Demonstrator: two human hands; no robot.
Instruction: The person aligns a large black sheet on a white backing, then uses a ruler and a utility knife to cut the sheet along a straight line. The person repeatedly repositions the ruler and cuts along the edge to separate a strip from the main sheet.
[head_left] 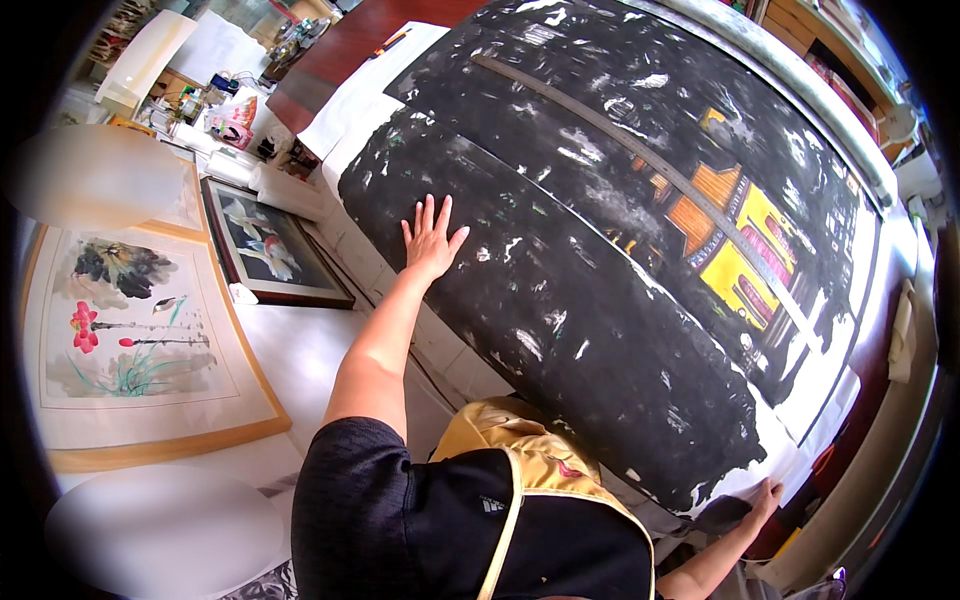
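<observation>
A large ink painting on paper (560,330), mostly black with white flecks, spreads over the table and hangs over its near edge. My left hand (435,245) lies flat on its black left part, fingers spread. At the lower right, my right hand (767,498) has its fingers closed on the white margin at the painting's near corner. A long, dark, flat strip like a straightedge (600,130) lies diagonally across the painting, over a yellow-and-orange painted building (740,270). A pale seam or sheet edge runs roughly alongside it, nearer me.
A thick roll (780,75) lies along the far right edge. Red-brown tabletop (330,75) shows at the back left. To my left stand a framed lotus painting (150,330) and a dark-framed picture (265,240). Bottles and papers crowd the far left; a cloth (902,335) hangs at right.
</observation>
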